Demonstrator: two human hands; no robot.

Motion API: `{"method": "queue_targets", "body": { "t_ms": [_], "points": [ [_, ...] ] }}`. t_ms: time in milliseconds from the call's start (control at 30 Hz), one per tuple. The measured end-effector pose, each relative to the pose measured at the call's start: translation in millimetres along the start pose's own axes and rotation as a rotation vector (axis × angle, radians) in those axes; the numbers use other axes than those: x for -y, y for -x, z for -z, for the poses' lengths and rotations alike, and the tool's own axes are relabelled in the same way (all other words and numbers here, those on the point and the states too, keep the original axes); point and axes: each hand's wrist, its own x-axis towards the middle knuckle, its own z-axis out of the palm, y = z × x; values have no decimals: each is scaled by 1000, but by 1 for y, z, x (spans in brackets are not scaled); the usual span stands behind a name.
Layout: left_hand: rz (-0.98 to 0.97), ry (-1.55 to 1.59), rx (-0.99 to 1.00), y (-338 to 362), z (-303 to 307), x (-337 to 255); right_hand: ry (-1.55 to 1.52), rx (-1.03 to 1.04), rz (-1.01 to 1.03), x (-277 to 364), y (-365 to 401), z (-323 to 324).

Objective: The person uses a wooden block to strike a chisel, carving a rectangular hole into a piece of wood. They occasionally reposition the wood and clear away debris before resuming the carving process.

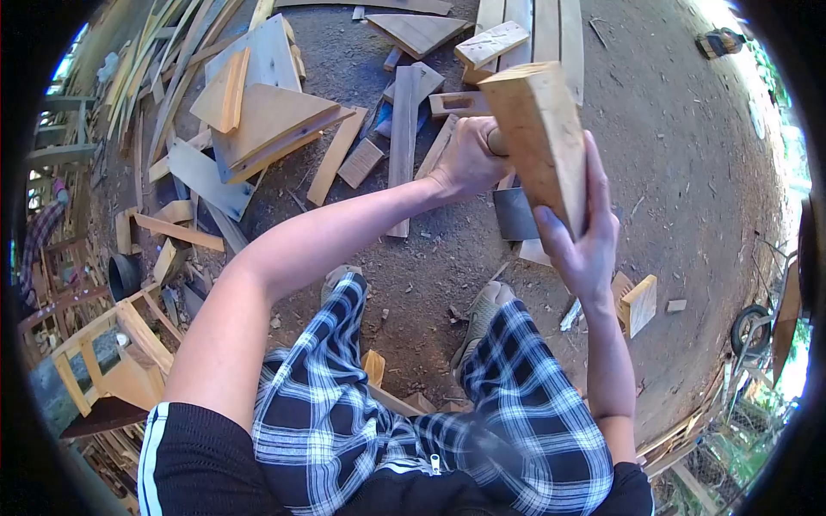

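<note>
My right hand (pixel 585 249) grips a thick wooden block (pixel 542 142), raised and tilted in front of me. The thumb presses its near face and the fingers lie along its right side. Just left of the block, my left hand (pixel 471 159) is closed around a round wooden handle (pixel 496 142); the block hides the handle's far part. A dark grey flat metal piece (pixel 516 215) shows below the block. Whether it joins the handle cannot be made out.
Wood offcuts and triangular boards (pixel 275 120) lie piled at the far left, with a long narrow board (pixel 403 146) on the dirt ground. Planks (pixel 546 34) stand out at the top. A small wood piece (pixel 638 305) lies by my right forearm; a wooden frame (pixel 112 361) is at left.
</note>
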Motion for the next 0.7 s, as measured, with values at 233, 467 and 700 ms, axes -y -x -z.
{"method": "queue_targets", "body": {
  "t_ms": [233, 467, 700],
  "points": [
    [192, -72, -193, -18, 34, -10, -82, -100, -124, -13, 6, 6],
    [222, -43, -165, -7, 25, -11, -94, -51, -146, -14, 15, -2],
    [144, -106, -95, -3, 21, -12, -20, -42, -104, -19, 16, -8]
  ]
}}
